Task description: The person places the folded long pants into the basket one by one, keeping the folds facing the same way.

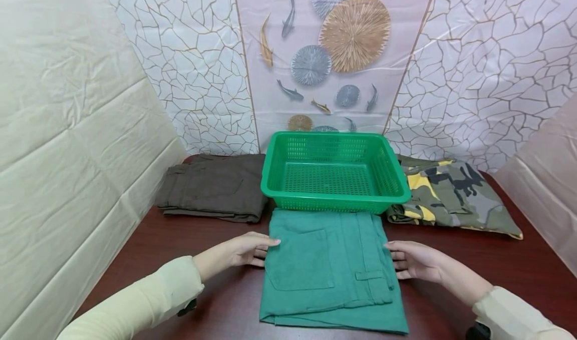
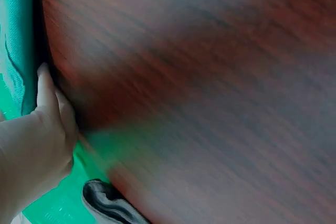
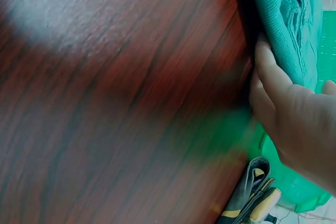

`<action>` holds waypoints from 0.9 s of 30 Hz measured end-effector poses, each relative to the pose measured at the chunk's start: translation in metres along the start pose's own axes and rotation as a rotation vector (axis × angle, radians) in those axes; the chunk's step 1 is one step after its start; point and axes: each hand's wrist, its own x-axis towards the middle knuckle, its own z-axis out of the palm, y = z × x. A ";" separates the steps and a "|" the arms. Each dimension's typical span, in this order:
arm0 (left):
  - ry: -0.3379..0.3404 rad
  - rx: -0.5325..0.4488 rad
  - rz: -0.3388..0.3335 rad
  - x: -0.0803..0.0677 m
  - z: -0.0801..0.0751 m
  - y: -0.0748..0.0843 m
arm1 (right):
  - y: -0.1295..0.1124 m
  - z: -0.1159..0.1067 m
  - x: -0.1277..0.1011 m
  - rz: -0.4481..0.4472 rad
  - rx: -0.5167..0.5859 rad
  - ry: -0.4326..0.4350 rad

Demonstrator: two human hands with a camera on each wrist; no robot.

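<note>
Fig.: our left hand (image 1: 241, 250) & right hand (image 1: 414, 261), fingers straight, flank the folded green cotton trousers (image 1: 331, 272); we judge next: lift into green plastic basket (image 1: 335, 172).

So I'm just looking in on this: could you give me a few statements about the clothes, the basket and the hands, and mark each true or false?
1. The green basket has clothes in it. False: it is empty.
2. The left hand touches the left edge of the folded green trousers. True.
3. The camouflage garment lies left of the basket. False: it lies to the right; the brown garment lies left.
4. The right hand is at the trousers' right edge. True.
</note>
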 end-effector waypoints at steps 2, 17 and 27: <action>-0.033 0.002 -0.012 -0.001 0.001 0.001 | 0.000 0.001 0.001 -0.003 0.025 -0.014; 0.018 0.022 -0.005 0.004 0.007 -0.008 | 0.009 0.017 0.013 -0.073 0.059 0.003; 0.002 0.026 -0.010 0.006 0.002 -0.005 | 0.011 0.021 0.012 -0.097 0.000 0.185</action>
